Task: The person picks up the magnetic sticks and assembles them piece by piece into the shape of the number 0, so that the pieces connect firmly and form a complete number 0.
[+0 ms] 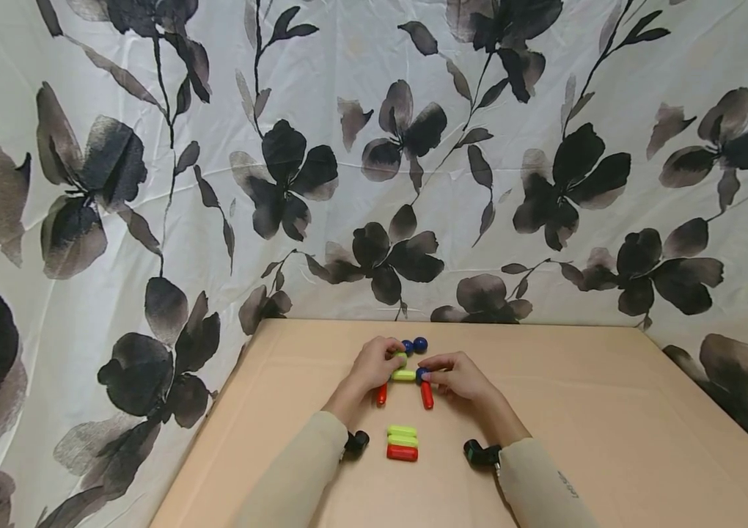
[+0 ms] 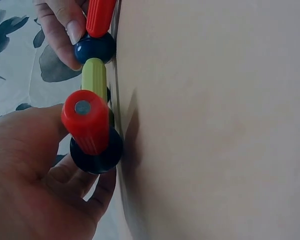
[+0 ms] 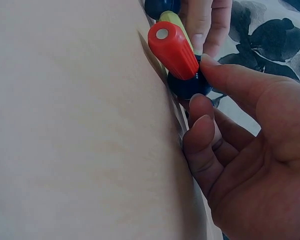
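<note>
My left hand [image 1: 374,363] holds the left side of a figure of magnetic rods and balls, fingertips at a short yellow-green rod [image 1: 402,361]. In the left wrist view, its thumb and fingers reach round the near blue ball [image 2: 96,157], which bears a red rod [image 2: 87,122] with a silver disc on its end. My right hand [image 1: 461,374] pinches the blue ball [image 3: 190,86] at the other corner between thumb and fingers. A second red rod [image 3: 174,50] sticks out from that ball. A level yellow-green rod [image 1: 403,375] links the two corner balls.
Two more blue balls, one of them at the far side [image 1: 420,345], sit beyond my hands. Nearer me, two yellow-green rods [image 1: 402,436] and a red rod [image 1: 402,453] lie side by side on the tan table [image 1: 585,411]. A floral cloth [image 1: 321,271] hangs behind.
</note>
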### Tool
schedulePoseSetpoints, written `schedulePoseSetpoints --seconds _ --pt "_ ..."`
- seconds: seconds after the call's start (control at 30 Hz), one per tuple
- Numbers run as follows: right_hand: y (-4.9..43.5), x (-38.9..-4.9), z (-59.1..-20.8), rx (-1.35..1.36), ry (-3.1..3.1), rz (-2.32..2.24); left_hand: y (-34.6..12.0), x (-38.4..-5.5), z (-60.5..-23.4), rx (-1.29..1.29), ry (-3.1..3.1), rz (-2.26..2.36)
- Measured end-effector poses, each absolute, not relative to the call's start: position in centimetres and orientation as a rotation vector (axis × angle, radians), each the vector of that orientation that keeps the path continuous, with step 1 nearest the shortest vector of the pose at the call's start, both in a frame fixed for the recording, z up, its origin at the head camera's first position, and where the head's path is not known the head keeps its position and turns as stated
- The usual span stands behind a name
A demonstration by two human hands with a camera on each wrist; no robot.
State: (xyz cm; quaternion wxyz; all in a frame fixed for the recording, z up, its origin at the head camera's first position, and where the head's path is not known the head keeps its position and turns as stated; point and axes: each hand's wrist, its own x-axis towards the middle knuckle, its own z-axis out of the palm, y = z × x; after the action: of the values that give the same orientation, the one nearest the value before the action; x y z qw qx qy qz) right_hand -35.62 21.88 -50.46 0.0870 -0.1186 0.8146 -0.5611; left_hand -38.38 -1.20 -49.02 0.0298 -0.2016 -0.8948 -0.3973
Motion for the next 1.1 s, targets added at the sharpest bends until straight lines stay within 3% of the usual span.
schedulePoseSetpoints --seconds 1.1 --pt "22.08 -35.91 -50.44 -0.327 2.41 -1.661 -1.14 -38.39 -48.81 -0.551 -2.77 -1.253"
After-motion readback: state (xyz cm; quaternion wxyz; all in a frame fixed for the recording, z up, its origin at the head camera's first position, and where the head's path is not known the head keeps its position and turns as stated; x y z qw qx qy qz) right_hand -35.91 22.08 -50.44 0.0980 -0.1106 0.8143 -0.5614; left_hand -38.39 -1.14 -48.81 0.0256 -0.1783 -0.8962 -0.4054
